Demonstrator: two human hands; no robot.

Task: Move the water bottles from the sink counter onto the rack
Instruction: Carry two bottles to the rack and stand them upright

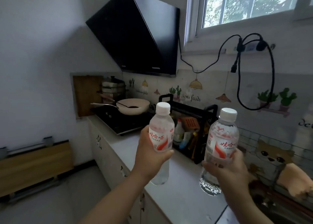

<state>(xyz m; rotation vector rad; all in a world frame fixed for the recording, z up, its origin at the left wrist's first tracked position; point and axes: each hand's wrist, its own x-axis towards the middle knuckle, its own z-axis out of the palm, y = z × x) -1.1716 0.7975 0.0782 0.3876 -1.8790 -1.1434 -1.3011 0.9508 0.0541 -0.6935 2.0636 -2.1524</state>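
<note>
Progress: roughly halfway, judged from the frame. Left to right: pan (pixel 133 107) on the hob, dark residue and a spoon inside. Left hand (pixel 150 157), fingers wrapped round left bottle (pixel 161 135), upright, capped, lifted clear of the bench (pixel 183 195). Behind and between the bottles, black rack (pixel 191 108): top shelf bare as far as visible, lower tier crowded with condiment bottles and packets. Right hand (pixel 228 171), fingers closed round right bottle (pixel 220 149), also upright, capped, held above the bench. Both looked full of clear water. Sink (pixel 279 205) at far right, partly cut off. Left to do: carry to rack, set down, let go.
</note>
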